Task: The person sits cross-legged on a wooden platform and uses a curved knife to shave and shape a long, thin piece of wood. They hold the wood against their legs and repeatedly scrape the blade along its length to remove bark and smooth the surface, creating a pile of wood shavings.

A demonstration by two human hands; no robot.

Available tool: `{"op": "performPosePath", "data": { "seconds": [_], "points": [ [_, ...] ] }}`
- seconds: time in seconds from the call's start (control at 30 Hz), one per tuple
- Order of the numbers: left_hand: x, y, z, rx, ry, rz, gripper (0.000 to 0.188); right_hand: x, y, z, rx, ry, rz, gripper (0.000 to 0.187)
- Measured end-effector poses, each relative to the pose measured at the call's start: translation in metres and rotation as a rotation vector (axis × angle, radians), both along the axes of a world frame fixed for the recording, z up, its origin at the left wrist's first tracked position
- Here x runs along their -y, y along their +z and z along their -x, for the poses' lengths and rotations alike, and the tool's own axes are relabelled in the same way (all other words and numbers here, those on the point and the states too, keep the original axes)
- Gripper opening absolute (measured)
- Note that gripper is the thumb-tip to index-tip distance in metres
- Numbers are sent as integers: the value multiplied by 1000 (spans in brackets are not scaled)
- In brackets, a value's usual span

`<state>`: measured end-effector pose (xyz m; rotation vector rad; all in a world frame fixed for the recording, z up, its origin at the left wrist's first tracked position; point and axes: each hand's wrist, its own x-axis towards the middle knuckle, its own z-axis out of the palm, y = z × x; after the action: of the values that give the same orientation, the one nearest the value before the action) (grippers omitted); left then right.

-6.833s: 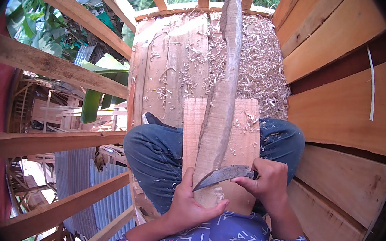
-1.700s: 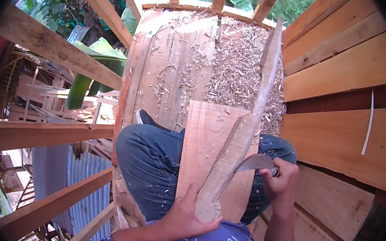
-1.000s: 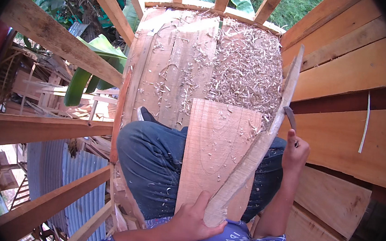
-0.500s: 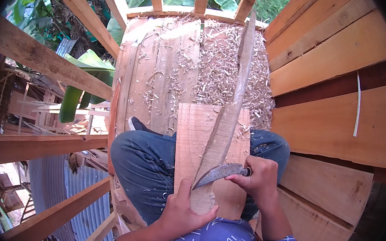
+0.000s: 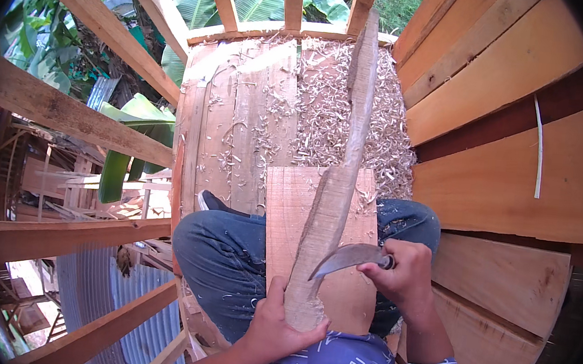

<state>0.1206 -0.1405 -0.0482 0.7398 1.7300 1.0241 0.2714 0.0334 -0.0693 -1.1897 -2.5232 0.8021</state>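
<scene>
the flat board (image 5: 290,196) lay across your legs (image 5: 217,259), seemingly to back the long wood piece (image 5: 331,207), which ran forward over it from your left hand (image 5: 277,328). that hand gripped the near end between thumb and fingers, likely for steadiness; your right hand (image 5: 403,271) clenched the curved knife (image 5: 349,256), blade angled over the wood just beyond.

- Plank floor (image 5: 245,156), ahead of the left hand (image 5: 276,328) and right hand (image 5: 406,270).
- On it, pale shavings (image 5: 324,129): thick ahead of the gap between the hands, sparser farther left.
- Flat board (image 5: 291,199) on the lap, reaching beyond both hands, a few shavings on it; over it, from the left hand, a long piece of wood (image 5: 331,207).
</scene>
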Motion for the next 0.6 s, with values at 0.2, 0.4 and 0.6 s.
{"op": "performPosePath", "data": {
  "seconds": [0.2,0.4,0.6],
  "points": [
    [-6,6,-6,-94,-62,39,66,-8,-19,3,43,-50,-87,46],
    [11,-4,-39,43,-252,91,66,-91,-36,-3,-105,-578,27,39],
    [-3,4,-35,70,122,-202,70,-112,-62,25,-378,-512,197,42]
  ]
}}
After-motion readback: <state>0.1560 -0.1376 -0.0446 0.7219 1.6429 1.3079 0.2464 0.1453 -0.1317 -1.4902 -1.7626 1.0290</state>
